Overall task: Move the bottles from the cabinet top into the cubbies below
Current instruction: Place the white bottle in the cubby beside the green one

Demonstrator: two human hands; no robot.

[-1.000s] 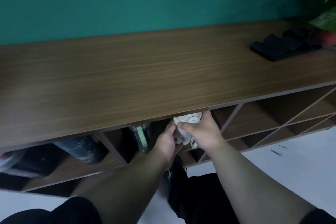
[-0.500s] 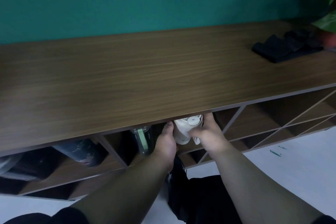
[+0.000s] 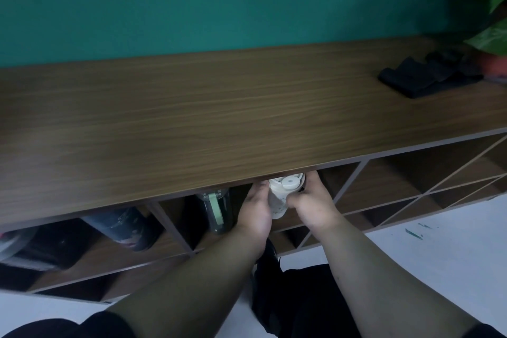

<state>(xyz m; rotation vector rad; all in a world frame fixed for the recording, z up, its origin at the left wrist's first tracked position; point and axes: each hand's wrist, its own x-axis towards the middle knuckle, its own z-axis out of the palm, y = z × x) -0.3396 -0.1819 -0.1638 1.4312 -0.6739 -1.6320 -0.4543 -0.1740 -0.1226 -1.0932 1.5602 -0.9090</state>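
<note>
Under cabinet top, both hands clasp white bottle, cap facing outward.

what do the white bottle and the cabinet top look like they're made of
White bottle: probably plastic, matte off-white, with a moulded round cap; both hands partly cover it. Cabinet top: wood or a wood-look laminate, brown with straight grain lines and a low sheen; which of the two is unclear.

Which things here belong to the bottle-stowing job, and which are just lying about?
Job: white round-capped bottle in both hands' grip, left hand, right hand; clear green-strapped bottle; dark patterned bottle; wooden cubbies.
Lying about: black folded cloth; green potted plant.
</note>
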